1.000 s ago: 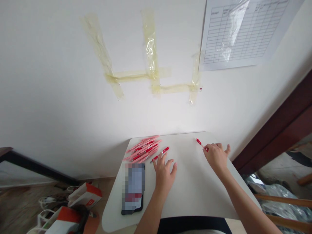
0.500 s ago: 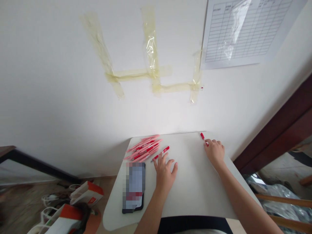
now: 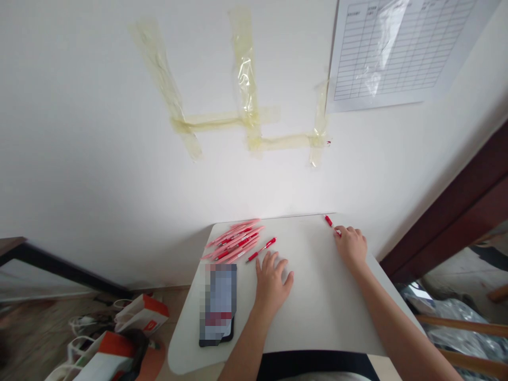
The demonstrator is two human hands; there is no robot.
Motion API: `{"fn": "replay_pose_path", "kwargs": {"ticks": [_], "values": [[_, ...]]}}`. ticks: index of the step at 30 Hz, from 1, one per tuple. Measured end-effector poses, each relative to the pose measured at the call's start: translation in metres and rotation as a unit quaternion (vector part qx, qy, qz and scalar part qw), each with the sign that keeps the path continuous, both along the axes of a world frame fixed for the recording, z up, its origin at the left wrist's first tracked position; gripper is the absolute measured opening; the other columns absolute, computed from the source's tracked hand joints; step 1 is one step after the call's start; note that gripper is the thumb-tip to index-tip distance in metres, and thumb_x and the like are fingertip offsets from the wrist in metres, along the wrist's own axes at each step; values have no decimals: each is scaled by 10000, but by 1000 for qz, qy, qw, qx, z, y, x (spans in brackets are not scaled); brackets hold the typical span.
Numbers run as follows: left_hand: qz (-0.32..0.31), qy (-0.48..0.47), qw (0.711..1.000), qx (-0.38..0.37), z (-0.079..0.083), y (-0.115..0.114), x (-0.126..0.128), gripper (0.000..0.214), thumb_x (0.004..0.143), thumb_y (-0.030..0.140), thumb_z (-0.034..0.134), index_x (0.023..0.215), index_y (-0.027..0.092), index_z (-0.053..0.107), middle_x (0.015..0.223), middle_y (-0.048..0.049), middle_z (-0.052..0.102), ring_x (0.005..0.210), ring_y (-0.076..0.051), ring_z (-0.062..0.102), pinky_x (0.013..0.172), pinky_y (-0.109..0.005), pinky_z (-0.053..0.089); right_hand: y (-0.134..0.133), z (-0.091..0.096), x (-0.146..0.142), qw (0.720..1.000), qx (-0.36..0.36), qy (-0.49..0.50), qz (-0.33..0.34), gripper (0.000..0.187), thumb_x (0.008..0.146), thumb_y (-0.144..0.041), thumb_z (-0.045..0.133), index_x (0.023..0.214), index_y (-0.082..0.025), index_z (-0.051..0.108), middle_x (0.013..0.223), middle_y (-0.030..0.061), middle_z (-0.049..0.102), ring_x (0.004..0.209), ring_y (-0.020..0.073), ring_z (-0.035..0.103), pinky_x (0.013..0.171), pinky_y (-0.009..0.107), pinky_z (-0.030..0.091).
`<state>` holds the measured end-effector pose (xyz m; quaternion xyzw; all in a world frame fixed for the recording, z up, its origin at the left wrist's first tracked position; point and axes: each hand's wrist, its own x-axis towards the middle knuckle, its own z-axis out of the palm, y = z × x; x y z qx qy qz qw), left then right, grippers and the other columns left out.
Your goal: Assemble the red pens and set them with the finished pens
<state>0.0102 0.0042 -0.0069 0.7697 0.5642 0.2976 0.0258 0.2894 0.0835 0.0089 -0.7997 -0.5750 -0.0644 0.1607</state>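
Two bare hands (image 3: 272, 280) (image 3: 351, 248), two single red pens (image 3: 262, 250) (image 3: 328, 221), one at left and one at far right, one pile of pens (image 3: 237, 243) at far left, overlapped beyond count, one phone (image 3: 223, 299), one table (image 3: 313, 307), one gridded sheet (image 3: 397, 58), two paper bags (image 3: 145, 312) (image 3: 103, 354)

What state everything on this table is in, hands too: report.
Left hand: open, fingers spread.
Right hand: curled, grip unclear.
Slim red pen by left hand: lying loose.
Another slim red pen at right hand: partly hidden.
Pink and red pens: heaped.
Black rectangular phone: flat, display pixelated.
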Motion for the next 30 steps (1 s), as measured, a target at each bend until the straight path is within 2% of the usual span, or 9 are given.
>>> {"fn": "replay_pose_path", "kwargs": {"ticks": [9,16,18,23,26,30], "values": [[-5,25,1000,-17,0,0,-1,315,895,293,607,1207,292,650,1398,-78,594,1390,-326,463,1164,-688,308,-1,4,0,1000,-13,13,-6,345,996,-373,469,1244,-233,664,1108,122,690,1080,294,564,863,387,400],[-2,40,999,-12,3,-1,0,314,897,291,599,1207,298,646,1384,-74,594,1379,-322,463,1165,-673,313,-7,18,-7,999,41,22,27,398,986,-394,471,1306,-206,618,1149,155,672,1092,324,559,877,423,438],[-1,44,999,-8,4,-1,0,309,893,292,601,1199,294,650,1377,-78,595,1372,-322,467,1164,-667,315,-13,20,-14,996,55,35,65,403,982,-382,466,1315,-202,607,1183,157,664,1097,325,563,894,434,454],[2,43,999,-19,5,-2,1,306,903,303,594,1205,298,647,1390,-76,591,1382,-325,458,1167,-672,303,-32,8,-38,958,68,113,255,442,979,-386,463,1375,-215,558,1359,127,616,1271,302,541,1059,467,454],[2,44,999,-22,6,-2,1,318,906,307,595,1221,291,642,1399,-86,584,1386,-327,455,1166,-670,307,-41,-8,-51,941,36,141,305,505,981,-412,467,1457,-246,491,1498,93,530,1373,268,491,1111,452,450],[3,46,999,-23,5,-2,1,323,918,316,584,1237,289,630,1408,-87,577,1391,-321,454,1164,-671,312,-46,-27,-60,933,-4,109,343,570,987,-447,471,1512,-229,432,1585,96,426,1468,268,389,1186,487,367]]}}
